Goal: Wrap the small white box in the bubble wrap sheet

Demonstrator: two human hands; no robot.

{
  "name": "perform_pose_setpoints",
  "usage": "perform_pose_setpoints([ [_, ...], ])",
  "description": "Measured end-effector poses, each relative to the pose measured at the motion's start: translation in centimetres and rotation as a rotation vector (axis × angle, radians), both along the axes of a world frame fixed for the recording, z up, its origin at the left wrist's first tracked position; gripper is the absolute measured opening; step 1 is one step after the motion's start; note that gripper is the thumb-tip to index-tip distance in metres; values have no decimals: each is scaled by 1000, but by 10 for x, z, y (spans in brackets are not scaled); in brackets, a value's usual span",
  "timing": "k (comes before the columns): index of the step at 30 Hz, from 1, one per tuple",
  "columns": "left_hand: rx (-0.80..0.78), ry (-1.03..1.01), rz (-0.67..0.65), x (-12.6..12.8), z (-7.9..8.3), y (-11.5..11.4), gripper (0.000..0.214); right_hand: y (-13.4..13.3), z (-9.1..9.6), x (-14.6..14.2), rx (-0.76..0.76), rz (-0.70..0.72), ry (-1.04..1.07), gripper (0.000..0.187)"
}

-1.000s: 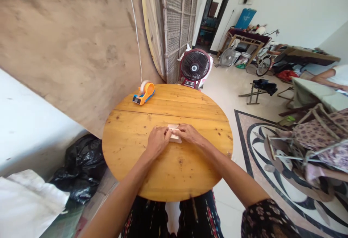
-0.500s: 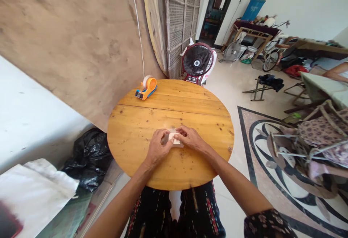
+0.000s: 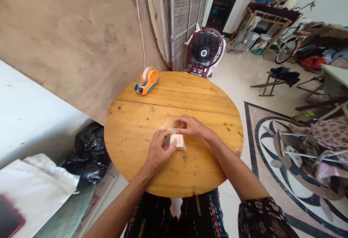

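Observation:
A small, flat white box (image 3: 178, 141) with faint reddish print lies on the wooden table, wrapped in clear plastic (image 3: 183, 147). My left hand (image 3: 160, 146) rests at its left side, the thumb pressed on top and the fingers curled round the left edge, holding it. Just beyond the box's upper right, my right hand (image 3: 191, 125) is raised slightly, its fingers bent and the thumb apart from them. Its fingertips are a little blurred beside the plastic's far edge, and I see nothing held in them.
An orange and blue tape dispenser (image 3: 147, 81) with a clear roll stands at the round table's (image 3: 130, 122) far left. Behind the table is a dark red fan (image 3: 205, 51). A black plastic bag (image 3: 88, 154) lies left, and a folding stool (image 3: 269, 84) stands to the right.
My right hand has come off the box and moved up and away, its fingers spreading. My left hand stays on the box. The view has shifted slightly.

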State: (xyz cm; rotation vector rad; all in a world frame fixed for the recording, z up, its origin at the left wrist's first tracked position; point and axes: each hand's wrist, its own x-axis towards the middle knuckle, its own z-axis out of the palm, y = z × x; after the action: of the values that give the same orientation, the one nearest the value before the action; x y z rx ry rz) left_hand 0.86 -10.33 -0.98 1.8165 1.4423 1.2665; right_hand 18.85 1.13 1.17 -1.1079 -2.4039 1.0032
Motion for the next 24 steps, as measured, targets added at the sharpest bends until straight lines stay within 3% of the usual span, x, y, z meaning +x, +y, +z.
perform_pose_setpoints([
  [5,17,10,3,0,1,1,22,3,-12,-6,2,-110,115,10],
  [8,23,10,-6,0,4,1,23,4,-13,-8,-31,-140,221,13],
  [12,0,16,-20,0,4,-1,30,4,-8,-10,-84,-131,285,13],
  [24,-71,53,19,0,7,-3,31,-12,10,-4,-23,30,373,11],
])
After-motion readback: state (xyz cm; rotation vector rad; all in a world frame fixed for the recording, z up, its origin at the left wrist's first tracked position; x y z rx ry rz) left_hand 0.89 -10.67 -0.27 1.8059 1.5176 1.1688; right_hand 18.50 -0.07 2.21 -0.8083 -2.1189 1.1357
